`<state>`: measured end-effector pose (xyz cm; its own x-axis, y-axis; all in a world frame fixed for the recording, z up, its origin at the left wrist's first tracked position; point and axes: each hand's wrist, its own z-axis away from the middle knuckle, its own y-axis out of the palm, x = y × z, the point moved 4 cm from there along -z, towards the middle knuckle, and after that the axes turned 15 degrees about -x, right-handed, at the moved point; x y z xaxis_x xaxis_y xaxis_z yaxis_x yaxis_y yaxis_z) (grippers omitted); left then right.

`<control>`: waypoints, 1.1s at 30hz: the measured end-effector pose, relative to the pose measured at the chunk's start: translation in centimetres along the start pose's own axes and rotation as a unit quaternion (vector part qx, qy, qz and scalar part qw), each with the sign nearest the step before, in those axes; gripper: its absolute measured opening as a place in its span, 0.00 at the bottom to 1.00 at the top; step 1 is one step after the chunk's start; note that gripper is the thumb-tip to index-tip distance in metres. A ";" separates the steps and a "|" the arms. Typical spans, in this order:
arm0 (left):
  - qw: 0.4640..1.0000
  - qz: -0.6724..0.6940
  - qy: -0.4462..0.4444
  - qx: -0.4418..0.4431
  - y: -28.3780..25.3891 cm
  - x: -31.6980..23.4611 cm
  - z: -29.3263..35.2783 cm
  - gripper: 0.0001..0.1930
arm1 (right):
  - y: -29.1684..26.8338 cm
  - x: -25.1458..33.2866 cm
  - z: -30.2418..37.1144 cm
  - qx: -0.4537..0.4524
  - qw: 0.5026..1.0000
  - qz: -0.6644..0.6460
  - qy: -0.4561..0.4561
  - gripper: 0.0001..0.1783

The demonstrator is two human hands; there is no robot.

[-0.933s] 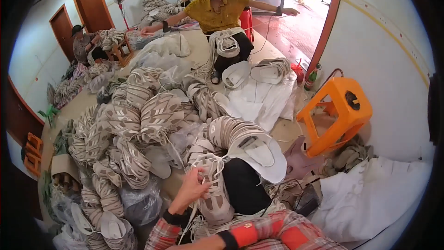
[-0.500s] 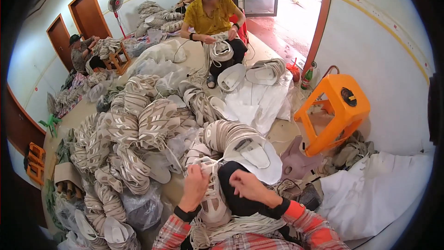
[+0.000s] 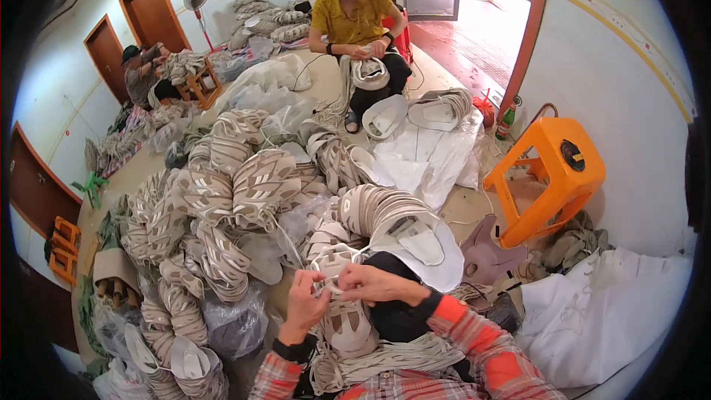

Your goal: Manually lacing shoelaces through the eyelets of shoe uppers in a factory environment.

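A beige and white shoe upper [image 3: 348, 330] lies over my lap beside my dark-clad knee. My left hand [image 3: 302, 305] is closed at its left edge, with a pale shoelace pinched between thumb and fingers. From the right, my right hand [image 3: 376, 284] reaches across the upper, its fingertips pinched on the lace close to my left fingertips. The exact path of the lace through the eyelets is partly hidden by my fingers. A bundle of loose off-white laces [image 3: 389, 359] lies across my lap below the upper.
A nested stack of shoe uppers [image 3: 370, 207] sits just ahead of my knee. More bundled uppers [image 3: 259, 185] heap up on the left. An orange stool [image 3: 552, 148] and white sheeting [image 3: 600, 311] lie right. A co-worker [image 3: 355, 18] sits opposite, handling an upper.
My right hand has moved left from above my knee to the upper and now pinches the lace beside my left hand. My left hand has lowered slightly. The whole view has shifted a little.
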<state>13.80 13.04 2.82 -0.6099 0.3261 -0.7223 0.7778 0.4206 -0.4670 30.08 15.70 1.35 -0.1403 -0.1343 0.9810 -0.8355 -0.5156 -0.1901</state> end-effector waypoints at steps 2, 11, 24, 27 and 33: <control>0.997 -0.017 0.051 0.050 -1.7 0.4 -0.2 0.07 | -2.1 0.4 1.8 0.064 0.994 -0.039 0.082 0.13; 0.979 -0.160 0.071 0.105 -9.0 6.1 -3.1 0.04 | 1.0 -1.2 -2.4 -0.108 0.903 0.416 -0.019 0.15; 0.984 -0.141 -0.074 0.082 -17.1 9.1 -1.0 0.05 | -1.0 -1.2 -3.9 -0.217 0.967 0.121 0.054 0.12; 0.973 -0.217 -0.021 0.074 -17.7 8.8 -3.5 0.05 | 2.8 0.2 -5.8 -0.053 0.989 0.061 0.123 0.12; 0.927 -0.346 0.021 0.143 -27.1 10.4 -2.2 0.07 | 5.6 -1.3 -6.9 0.167 0.966 0.114 0.160 0.15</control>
<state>-13.93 6.93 9.12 -0.9786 0.0974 -0.1811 0.2024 0.3017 -0.9317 21.92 18.85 -0.71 -0.5027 -0.0361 0.8637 -0.5524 -0.7551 -0.3531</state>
